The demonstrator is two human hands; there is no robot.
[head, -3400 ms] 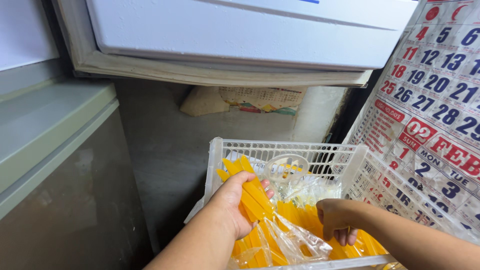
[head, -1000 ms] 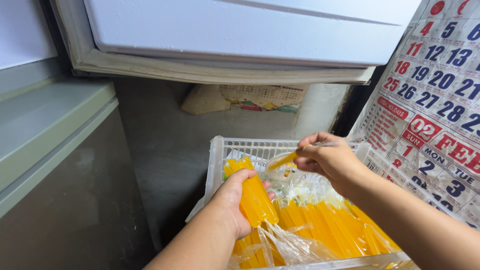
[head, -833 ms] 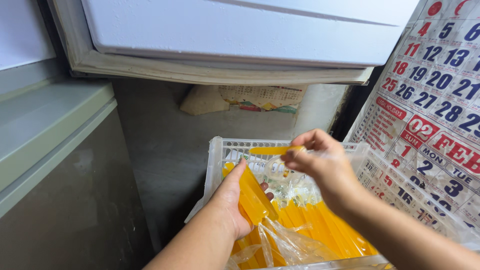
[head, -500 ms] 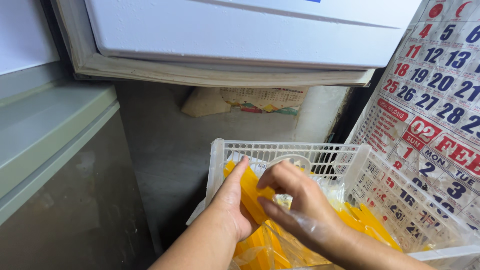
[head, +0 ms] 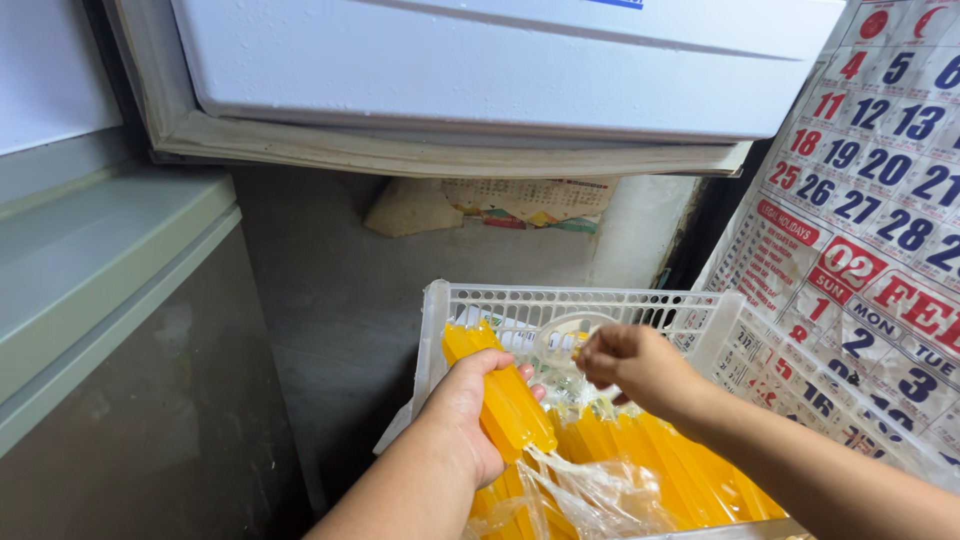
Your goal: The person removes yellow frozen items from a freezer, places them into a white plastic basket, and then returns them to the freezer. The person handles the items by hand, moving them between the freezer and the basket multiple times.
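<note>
Since half a second ago, when your right hand (head: pixel 628 362) pressed a stick into your left hand (head: pixel 470 412), the right has drawn back; its grip pinches something small, hard to tell what. Your left hand's grip is closed on the bundle of orange sticks (head: pixel 505 388), over the white basket (head: pixel 432 330), which holds more orange sticks in clear plastic (head: pixel 585 492).

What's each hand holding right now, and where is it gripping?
Left hand wraps the middle of a bundle of orange ice sticks. Right hand is closed; its contents cannot be told.
</note>
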